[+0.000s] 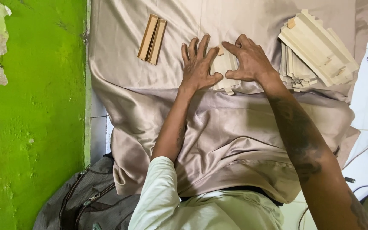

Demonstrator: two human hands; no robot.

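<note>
- Two hands press on one flat cream card blank (223, 68) lying on a beige satin cloth (235, 127), about mid-width near its far edge.
- Left hand (197, 64) lies palm down with fingers spread, covering the blank's left edge; the thumb points toward the right hand. It grips nothing, only pressing flat.
- Right hand (248, 59) arches over the blank's right side, fingertips planted on the card and thumb tucked low at its near edge. Its fingers are apart too, bearing down rather than clamped round anything.
- Small tabs of the blank show between and below the hands; it looks flat, with no wall raised that I can see, so the shaping of this piece seems barely begun.
- A brown folded piece (152, 39), long and trough-shaped, lies well apart to the left, on the cloth; it looks like the only finished one in view.
- To the right sits a thick stack of blanks (316, 47), fanned and tilted, close to the right wrist. Judging by that pile against the lone folded piece, most of the work appears left.
- Beyond the cloth: a green wall (35, 127) on the left, a grey bag (86, 200) at lower left, and cables on the white floor at right.
</note>
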